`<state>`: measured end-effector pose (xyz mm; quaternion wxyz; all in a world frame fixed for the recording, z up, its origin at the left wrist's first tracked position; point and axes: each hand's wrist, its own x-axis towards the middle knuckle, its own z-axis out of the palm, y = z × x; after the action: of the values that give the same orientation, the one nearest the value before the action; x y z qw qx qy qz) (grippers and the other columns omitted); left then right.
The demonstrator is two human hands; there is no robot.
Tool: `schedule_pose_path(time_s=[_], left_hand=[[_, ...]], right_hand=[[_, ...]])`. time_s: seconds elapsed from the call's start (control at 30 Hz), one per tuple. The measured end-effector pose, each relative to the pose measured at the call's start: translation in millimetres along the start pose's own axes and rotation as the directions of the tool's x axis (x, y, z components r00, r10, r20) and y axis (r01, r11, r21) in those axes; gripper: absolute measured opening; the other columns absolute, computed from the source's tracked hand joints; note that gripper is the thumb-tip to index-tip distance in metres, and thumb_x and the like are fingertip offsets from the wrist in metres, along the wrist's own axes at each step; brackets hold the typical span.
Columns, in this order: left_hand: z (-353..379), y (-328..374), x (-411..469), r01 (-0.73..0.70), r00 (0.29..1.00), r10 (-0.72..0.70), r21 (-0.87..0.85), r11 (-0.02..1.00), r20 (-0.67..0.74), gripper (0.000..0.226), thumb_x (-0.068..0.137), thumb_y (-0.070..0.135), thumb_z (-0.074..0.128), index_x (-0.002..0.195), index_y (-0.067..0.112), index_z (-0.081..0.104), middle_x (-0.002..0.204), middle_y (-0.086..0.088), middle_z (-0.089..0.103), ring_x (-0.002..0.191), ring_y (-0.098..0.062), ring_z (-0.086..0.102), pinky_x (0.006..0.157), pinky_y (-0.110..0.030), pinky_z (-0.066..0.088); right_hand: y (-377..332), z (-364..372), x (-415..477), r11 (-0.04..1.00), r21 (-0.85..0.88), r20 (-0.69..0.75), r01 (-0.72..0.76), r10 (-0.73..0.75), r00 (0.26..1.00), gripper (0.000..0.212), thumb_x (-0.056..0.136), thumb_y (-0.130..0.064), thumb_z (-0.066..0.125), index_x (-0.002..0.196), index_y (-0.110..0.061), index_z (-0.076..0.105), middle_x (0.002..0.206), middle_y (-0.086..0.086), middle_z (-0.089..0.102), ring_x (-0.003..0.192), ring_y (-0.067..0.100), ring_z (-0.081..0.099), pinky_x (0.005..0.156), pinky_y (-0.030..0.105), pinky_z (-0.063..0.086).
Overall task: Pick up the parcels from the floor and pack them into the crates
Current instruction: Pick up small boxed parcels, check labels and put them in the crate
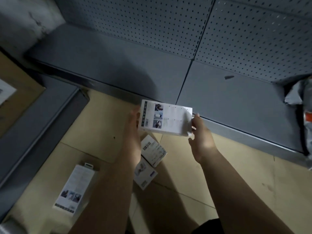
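A white printed box (166, 118) hangs in the air above the floor, held between both hands. My left hand (134, 132) grips its left end and my right hand (200, 137) grips its right end, fingers curled round the edge. Below them on the tan tiled floor lie two small white boxes, one with a barcode label (154, 150) and one partly under my left forearm (146, 174). A longer white box (74, 190) lies flat at the lower left. No crate is in view.
A low grey metal shelf (228, 102) with a pegboard back runs across the far side. Another grey shelf edge (38, 115) lines the left, with a brown carton (15, 97) on it. A grey plastic-wrapped parcel (305, 105) sits at the right edge.
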<state>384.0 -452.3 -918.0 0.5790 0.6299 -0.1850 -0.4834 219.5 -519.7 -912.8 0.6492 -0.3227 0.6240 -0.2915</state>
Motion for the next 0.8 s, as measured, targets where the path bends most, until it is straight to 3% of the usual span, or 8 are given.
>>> schedule_pose_path(time_s=[0.13,0.27,0.33,0.4,0.47,0.6,0.73,0.8], left_hand=[[-13,-3,2,0.009,1.000,-0.010,-0.049,0.999,-0.017,0.035,0.105,0.043,0.035,0.110,0.027,0.066,0.098,0.007,0.075,0.088,-0.004,0.071,0.079,-0.025,0.045],[-9,4,5,0.154,0.984,-0.162,-0.104,0.983,-0.070,0.034,0.105,0.046,0.041,0.098,0.020,0.062,0.081,0.004,0.076,0.082,-0.014,0.069,0.080,-0.032,0.051],[-5,3,10,0.193,0.977,-0.194,-0.015,0.981,-0.084,0.044,0.104,0.048,0.044,0.101,0.008,0.061,0.089,-0.012,0.075,0.076,-0.025,0.068,0.073,-0.037,0.053],[-3,0,13,0.197,0.975,-0.191,0.038,0.980,-0.116,0.042,0.100,0.052,0.043,0.095,0.018,0.068,0.099,-0.020,0.074,0.081,-0.037,0.070,0.078,-0.047,0.056],[-3,1,9,0.188,0.972,-0.185,0.003,0.982,-0.147,0.041,0.102,0.048,0.040,0.080,0.025,0.068,0.094,-0.017,0.072,0.086,-0.040,0.068,0.084,-0.051,0.054],[-4,14,-2,0.090,0.991,-0.096,-0.065,0.994,-0.094,0.034,0.107,0.036,0.037,0.093,0.019,0.063,0.095,-0.014,0.071,0.090,-0.038,0.067,0.088,-0.046,0.054],[-10,16,-3,0.086,0.993,-0.100,-0.176,0.981,-0.069,0.039,0.107,0.043,0.031,0.119,0.020,0.060,0.115,-0.003,0.070,0.111,-0.021,0.065,0.092,-0.037,0.048],[-11,16,-5,0.060,0.995,-0.073,-0.192,0.980,-0.065,0.036,0.107,0.049,0.029,0.123,0.029,0.055,0.116,0.001,0.069,0.111,-0.019,0.064,0.089,-0.038,0.046]], right_hand=[[-2,9,3,0.988,-0.074,0.030,0.134,-0.132,0.991,0.055,0.100,-0.051,0.045,0.149,-0.026,0.042,0.152,-0.008,0.040,0.139,0.013,0.035,0.111,0.035,0.025],[-11,10,-5,0.908,-0.202,0.040,0.366,-0.366,0.930,0.034,0.099,-0.033,0.055,0.132,-0.036,0.045,0.134,-0.012,0.040,0.124,0.006,0.038,0.102,0.027,0.027],[-11,12,-11,0.837,-0.271,0.080,0.476,-0.473,0.877,0.056,0.090,-0.038,0.057,0.143,-0.031,0.041,0.132,-0.012,0.039,0.127,0.006,0.037,0.108,0.024,0.026],[-10,14,-14,0.774,-0.334,0.119,0.537,-0.531,0.839,0.072,0.082,-0.040,0.053,0.150,-0.022,0.038,0.133,-0.009,0.038,0.132,0.010,0.036,0.113,0.024,0.025],[-6,13,-14,0.742,-0.371,0.122,0.559,-0.558,0.821,0.068,0.084,-0.037,0.058,0.147,-0.018,0.043,0.131,-0.006,0.037,0.132,0.016,0.038,0.115,0.029,0.029],[-4,12,-12,0.752,-0.362,0.092,0.551,-0.559,0.824,0.050,0.091,-0.018,0.067,0.138,-0.018,0.048,0.120,-0.012,0.042,0.119,0.011,0.046,0.111,0.035,0.038],[-5,17,-10,0.812,-0.246,0.050,0.529,-0.535,0.843,0.056,0.077,-0.038,0.063,0.130,-0.024,0.051,0.128,0.001,0.050,0.118,0.009,0.051,0.100,0.026,0.042],[-8,18,-11,0.846,-0.145,-0.001,0.512,-0.518,0.855,0.045,0.080,-0.039,0.064,0.122,-0.030,0.053,0.128,0.001,0.054,0.117,0.008,0.053,0.096,0.024,0.040]])
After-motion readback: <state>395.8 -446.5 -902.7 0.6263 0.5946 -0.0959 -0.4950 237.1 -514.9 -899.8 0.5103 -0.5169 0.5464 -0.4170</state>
